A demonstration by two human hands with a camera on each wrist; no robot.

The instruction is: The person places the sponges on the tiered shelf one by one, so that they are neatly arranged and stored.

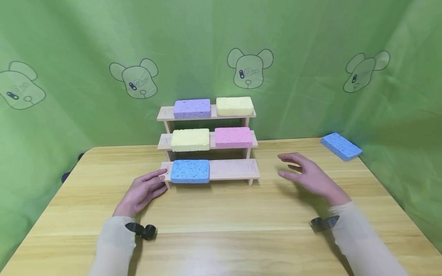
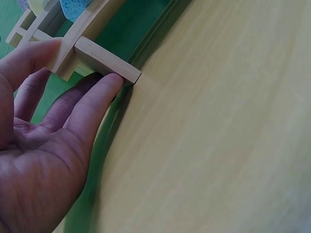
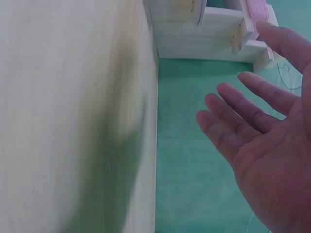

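A three-tier wooden stand [image 1: 235, 169] carries coloured sponges at the table's far middle. On its bottom tier, at left, lies a blue sponge [image 1: 190, 171]. The middle tier has a yellow sponge [image 1: 190, 140] and a pink sponge [image 1: 233, 137]; a purple sponge [image 1: 192, 108] and another yellow sponge [image 1: 235, 106] are on top. My left hand [image 1: 142, 192] holds the bottom tier's left end, fingertips at the board and its leg [image 2: 108, 59] in the left wrist view. To the stand's right, my right hand [image 1: 310, 176] hovers with loosely bent fingers and nothing in them.
A second blue sponge [image 1: 341, 146] lies at the table's far right corner. Behind the wooden table [image 1: 214, 230] hangs a green curtain [image 1: 193, 50] printed with bear heads, and it also runs along the right side. Each wrist wears a small black camera strap.
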